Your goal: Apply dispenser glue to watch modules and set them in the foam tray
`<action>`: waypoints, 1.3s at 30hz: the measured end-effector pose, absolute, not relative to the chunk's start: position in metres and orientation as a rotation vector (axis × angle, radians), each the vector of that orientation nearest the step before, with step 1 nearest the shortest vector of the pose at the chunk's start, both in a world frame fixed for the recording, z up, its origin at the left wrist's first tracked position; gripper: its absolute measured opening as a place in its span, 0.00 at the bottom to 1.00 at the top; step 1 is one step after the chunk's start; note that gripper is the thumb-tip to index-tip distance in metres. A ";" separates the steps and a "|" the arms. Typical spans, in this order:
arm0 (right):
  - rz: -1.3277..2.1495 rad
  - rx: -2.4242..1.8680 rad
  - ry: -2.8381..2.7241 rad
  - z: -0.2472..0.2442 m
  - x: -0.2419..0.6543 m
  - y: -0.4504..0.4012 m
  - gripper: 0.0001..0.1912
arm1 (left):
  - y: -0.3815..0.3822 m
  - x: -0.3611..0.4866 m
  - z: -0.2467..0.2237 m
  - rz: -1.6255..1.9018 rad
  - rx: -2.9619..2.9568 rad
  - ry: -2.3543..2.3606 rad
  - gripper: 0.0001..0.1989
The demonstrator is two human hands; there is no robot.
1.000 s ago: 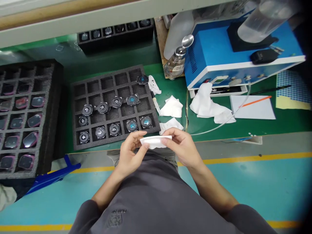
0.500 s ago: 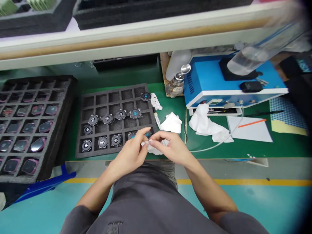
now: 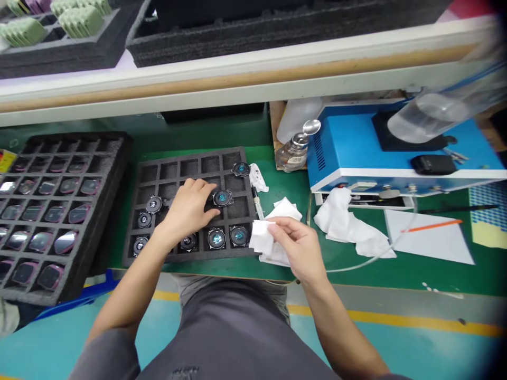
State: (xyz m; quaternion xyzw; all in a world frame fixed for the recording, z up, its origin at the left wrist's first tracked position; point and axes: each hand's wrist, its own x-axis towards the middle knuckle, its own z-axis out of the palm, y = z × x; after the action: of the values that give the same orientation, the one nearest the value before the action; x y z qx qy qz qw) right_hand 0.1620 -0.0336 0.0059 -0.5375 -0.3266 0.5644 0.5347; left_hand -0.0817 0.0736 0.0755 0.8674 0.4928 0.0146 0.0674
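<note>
My left hand (image 3: 192,205) is over a dark foam tray (image 3: 190,165), its thumb and index finger apart. They are beside a round black watch-like part (image 3: 222,198) with a blue centre, and I see no clear contact. The hand hides some of the parts in that row. My right hand (image 3: 298,241) pinches a folded white wipe (image 3: 262,236) between thumb and fingers, just right of the tray's front corner. More round parts lie in or across the tray's cells, including one (image 3: 216,238) and another (image 3: 239,236) in the front row.
At the left stands a deeper foam tray (image 3: 114,158) of squarish dark pieces. White wipes (image 3: 285,209), a pen-like tool (image 3: 258,205) and a glass bottle (image 3: 292,153) lie right of the tray. A blue machine (image 3: 348,142) with a tube stands farther right. A shelf edge (image 3: 222,79) crosses above.
My hands have parted. The left let go of the wipe and moved left over the tray; the right holds the wipe and shifted slightly right. The view has shifted a little.
</note>
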 end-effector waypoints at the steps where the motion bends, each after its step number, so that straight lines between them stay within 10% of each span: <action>1: 1.317 -1.282 -0.754 0.005 0.163 -0.034 0.12 | 0.077 -0.080 0.075 0.021 2.606 1.465 0.30; 16: 1.064 -1.310 -0.634 0.001 0.162 -0.036 0.15 | 0.091 -0.074 0.076 0.164 2.538 1.293 0.19; 26: 1.030 -1.170 -0.591 0.013 0.139 -0.016 0.13 | 0.019 -0.052 0.059 0.781 1.019 0.979 0.27; 39: 0.751 -1.364 -1.102 0.005 0.128 -0.021 0.07 | -0.002 -0.046 0.015 0.771 0.751 0.910 0.28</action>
State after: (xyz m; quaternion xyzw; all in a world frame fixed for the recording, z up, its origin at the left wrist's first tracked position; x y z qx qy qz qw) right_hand 0.1276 -0.0212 0.0049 -0.5833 -0.4712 0.3210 0.5785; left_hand -0.0465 -0.0024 0.0155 0.3450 0.4183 0.3543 0.7619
